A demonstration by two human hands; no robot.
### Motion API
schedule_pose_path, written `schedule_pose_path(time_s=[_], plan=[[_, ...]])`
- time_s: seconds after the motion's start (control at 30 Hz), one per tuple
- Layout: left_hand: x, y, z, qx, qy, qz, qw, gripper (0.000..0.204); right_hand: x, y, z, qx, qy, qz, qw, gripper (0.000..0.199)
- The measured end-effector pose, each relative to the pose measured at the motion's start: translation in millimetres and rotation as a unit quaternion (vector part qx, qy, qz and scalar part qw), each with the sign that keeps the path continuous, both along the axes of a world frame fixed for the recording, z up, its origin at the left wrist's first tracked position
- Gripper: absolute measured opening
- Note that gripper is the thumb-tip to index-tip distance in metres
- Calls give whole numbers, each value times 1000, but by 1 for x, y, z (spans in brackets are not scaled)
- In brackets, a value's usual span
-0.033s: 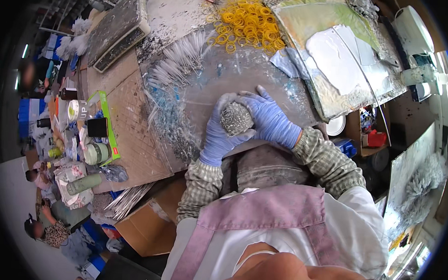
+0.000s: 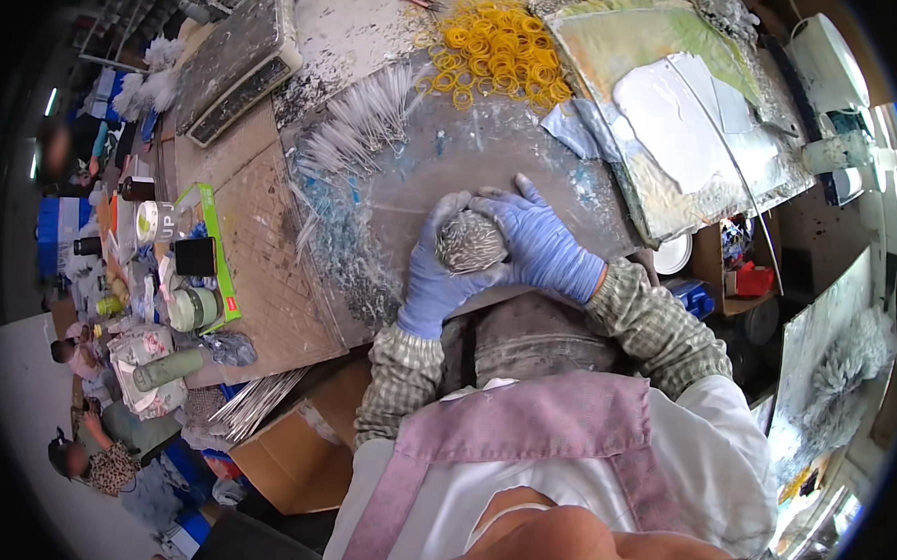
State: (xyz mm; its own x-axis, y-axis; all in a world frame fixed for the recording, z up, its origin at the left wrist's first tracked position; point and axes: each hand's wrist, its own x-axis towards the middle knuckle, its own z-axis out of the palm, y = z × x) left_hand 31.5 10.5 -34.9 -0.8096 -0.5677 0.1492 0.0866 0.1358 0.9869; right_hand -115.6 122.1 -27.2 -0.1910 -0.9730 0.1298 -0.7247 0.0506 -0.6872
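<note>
Between my two gloved hands, close to the table's near edge, is a round grey-and-white bundle [image 2: 470, 243] with a rough, speckled surface. My left hand [image 2: 433, 279] wraps its left and near side. My right hand [image 2: 542, 236] curls round its right side, with fingers over the far rim. Both wear blue gloves with grey smudges on the fingertips. The bundle's underside is hidden. Beyond it on the stained tabletop [image 2: 412, 198] lie many thin clear strands [image 2: 355, 121] and a heap of yellow rubber bands [image 2: 503, 52].
On the right, a board [image 2: 637, 203] carries a white paste [image 2: 666, 109] and a long thin rod [image 2: 715, 127]. A dark slab [image 2: 240, 56] stands at far left. A phone [image 2: 195, 256] and bottles crowd the left side. Below lies a cardboard box [image 2: 296, 454].
The bundle has turned slightly between my hands, so its surface pattern looks different. Both hands keep their hold and have barely shifted.
</note>
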Motion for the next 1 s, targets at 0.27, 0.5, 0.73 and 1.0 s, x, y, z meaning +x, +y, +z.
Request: schedule_pose_path(time_s=[0.27, 0.5, 0.73, 1.0], plan=[[2, -6, -7, -217, -59, -28, 974, 130, 5, -6, -1, -32, -28, -3, 999, 104], [-3, -5, 27, 180, 50, -54, 981, 106, -12, -12, 27, 127, -228, 119, 958, 87], [-16, -3, 20, -204, 67, 50, 975, 95, -7, -6, -3, -28, 16, -15, 999, 108], [-4, -4, 14, -187, -34, -11, 982, 122, 5, 1, -26, -71, -24, -13, 997, 97]])
